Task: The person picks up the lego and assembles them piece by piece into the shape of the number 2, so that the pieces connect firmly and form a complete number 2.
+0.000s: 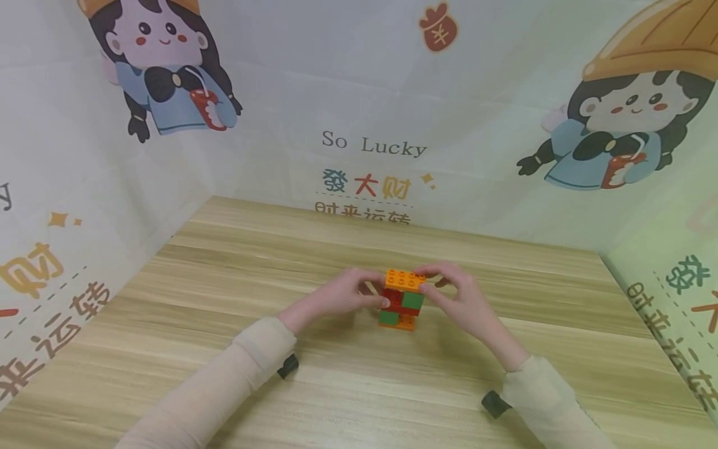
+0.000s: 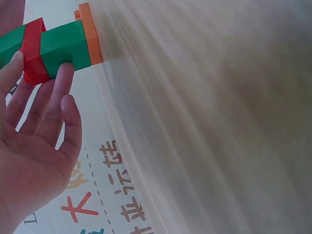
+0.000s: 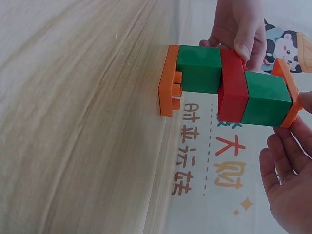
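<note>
A small tower of toy building blocks stands upright on the wooden table. Its orange base plate [image 3: 167,80] lies at the bottom, with studs showing beside a green block [image 3: 199,69]. Above that sits a red block [image 3: 233,87], then a second green block [image 3: 266,97] offset to the other side. An orange studded plate [image 1: 405,279] tops the tower and looks slightly tilted in the right wrist view. My left hand [image 1: 350,293] holds the tower at the red block, thumb on one side. With thumb and fingertips, my right hand [image 1: 457,290] pinches the top orange plate at its right end.
The wood-grain table [image 1: 269,249] extends around the tower. Printed cloth walls [image 1: 269,149] with cartoon figures and lettering rise behind and at both sides. Black wrist-worn pieces show under the left sleeve [image 1: 224,368] and the right sleeve [image 1: 541,390].
</note>
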A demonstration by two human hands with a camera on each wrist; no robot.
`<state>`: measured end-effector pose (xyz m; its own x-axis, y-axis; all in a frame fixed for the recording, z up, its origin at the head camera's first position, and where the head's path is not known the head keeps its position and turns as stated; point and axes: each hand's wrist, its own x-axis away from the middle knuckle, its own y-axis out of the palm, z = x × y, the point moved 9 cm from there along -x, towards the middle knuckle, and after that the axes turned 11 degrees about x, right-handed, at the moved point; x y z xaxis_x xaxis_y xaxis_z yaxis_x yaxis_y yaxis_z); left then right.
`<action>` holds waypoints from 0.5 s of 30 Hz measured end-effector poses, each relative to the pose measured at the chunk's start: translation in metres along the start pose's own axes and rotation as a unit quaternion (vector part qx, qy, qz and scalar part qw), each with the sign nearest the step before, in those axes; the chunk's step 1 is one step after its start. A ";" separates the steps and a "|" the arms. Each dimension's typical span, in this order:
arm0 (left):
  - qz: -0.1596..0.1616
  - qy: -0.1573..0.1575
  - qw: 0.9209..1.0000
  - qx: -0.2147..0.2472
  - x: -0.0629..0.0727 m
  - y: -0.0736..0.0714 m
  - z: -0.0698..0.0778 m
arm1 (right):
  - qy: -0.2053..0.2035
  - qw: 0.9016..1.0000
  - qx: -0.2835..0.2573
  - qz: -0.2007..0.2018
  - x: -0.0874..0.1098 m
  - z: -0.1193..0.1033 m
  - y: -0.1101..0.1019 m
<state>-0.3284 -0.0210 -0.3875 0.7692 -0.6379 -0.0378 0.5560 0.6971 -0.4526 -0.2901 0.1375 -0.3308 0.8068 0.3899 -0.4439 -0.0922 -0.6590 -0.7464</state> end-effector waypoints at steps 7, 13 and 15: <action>0.000 -0.004 1.000 0.002 0.001 0.000 0.000 | 0.005 1.000 -0.005 0.002 0.000 0.000 0.000; 0.002 -0.007 1.000 -0.001 0.001 0.000 0.002 | 0.005 1.000 -0.008 0.004 0.000 0.002 0.000; 0.003 -0.006 1.000 -0.002 0.002 0.000 0.002 | 0.005 1.000 -0.008 0.004 0.000 0.002 0.001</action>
<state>-0.3267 -0.0217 -0.3858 0.7762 -0.6299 -0.0291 0.5504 0.6993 -0.4562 -0.2911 0.1382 -0.3323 0.8115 0.3786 -0.4451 -0.0898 -0.6719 -0.7352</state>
